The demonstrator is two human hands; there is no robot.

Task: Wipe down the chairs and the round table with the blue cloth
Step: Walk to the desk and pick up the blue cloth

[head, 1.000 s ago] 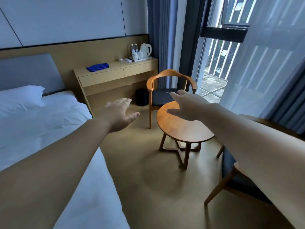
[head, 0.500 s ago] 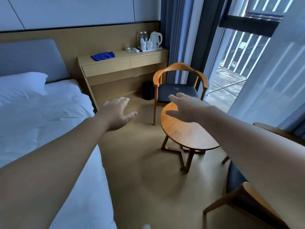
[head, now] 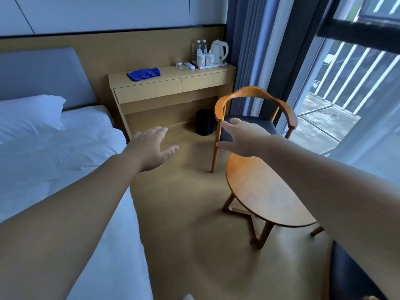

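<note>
Both hands, left hand (head: 151, 148) and right hand (head: 242, 137), outstretched, fingers relaxed, empty.

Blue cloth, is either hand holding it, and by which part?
Nothing is held. The left hand and right hand are both open and empty; the blue cloth lies untouched on the desk.

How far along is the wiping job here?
Done: nothing visible; the blue cloth lies on the desk, untouched. In hand: nothing; the left hand and right hand reach forward, open and empty. Left: fetching the cloth, then wiping the far chair, the near chair and the round table.
</note>
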